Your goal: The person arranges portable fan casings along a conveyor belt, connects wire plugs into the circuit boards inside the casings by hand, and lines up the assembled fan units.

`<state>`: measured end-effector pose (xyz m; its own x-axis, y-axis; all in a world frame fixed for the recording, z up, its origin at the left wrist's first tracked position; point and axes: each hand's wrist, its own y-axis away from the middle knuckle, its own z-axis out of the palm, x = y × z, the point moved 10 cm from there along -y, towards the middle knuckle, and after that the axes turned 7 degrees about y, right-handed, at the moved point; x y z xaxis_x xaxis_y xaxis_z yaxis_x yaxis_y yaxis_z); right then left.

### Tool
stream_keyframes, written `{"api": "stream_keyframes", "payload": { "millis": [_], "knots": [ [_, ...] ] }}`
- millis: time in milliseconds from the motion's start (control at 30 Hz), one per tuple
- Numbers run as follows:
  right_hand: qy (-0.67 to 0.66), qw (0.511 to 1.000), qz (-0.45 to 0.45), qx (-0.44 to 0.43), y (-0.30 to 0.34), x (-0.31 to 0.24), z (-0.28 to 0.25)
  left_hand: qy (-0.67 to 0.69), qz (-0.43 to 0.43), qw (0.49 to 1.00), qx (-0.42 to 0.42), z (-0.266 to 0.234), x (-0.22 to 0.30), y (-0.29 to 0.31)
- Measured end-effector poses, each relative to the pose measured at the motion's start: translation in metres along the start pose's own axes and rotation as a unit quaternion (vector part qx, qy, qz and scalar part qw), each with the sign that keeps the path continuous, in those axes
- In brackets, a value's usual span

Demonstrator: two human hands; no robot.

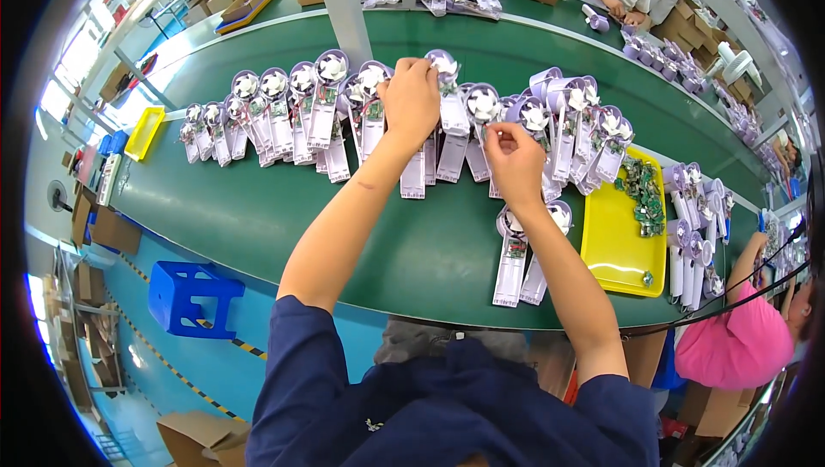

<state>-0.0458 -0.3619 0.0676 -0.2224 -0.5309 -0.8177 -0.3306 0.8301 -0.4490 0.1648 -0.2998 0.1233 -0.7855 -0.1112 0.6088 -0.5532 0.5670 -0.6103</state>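
1. Left hand [411,102]: fingers curled beside the head of a raised-looking fan unit [454,110]; whether they grip it cannot be told.
2. Right hand [514,158]: thumb and forefinger brought narrowly together in front of the row; whether anything lies between them cannot be told.
3. Row of fan units [277,115]: lilac bodies with white impellers, overlapping across the green table [215,213]; the left hand and wrist hide part of it.
4. Metal post [348,16]: rises just behind the row, left of the left hand.
5. Pair of fan units [511,271]: near the table's front edge, the right forearm [563,265] crossing over one.
6. Yellow tray [614,239]: right of that forearm, bearing heaped green circuit boards [644,196], one lying apart.
7. Further fan units [689,248]: clustered right of the tray, near a black cable [743,297].
8. Surroundings: a second yellow tray [143,134] at far left, a blue stool [191,299] on the floor, a co-worker in pink [739,342] at right.
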Motion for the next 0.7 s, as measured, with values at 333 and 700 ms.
{"api": "stream_keyframes", "payload": {
  "millis": [333,700],
  "knots": [
    [-0.057,0.998,-0.031,0.018,0.003,-0.082,-0.05,0.189,0.065,0.979,0.034,-0.087,0.034,0.034],
    [0.067,0.977,-0.131,-0.152,0.144,-0.1,-0.022,0.15,-0.062,0.984,-0.068,-0.125,0.01,0.23]
  ]
}}
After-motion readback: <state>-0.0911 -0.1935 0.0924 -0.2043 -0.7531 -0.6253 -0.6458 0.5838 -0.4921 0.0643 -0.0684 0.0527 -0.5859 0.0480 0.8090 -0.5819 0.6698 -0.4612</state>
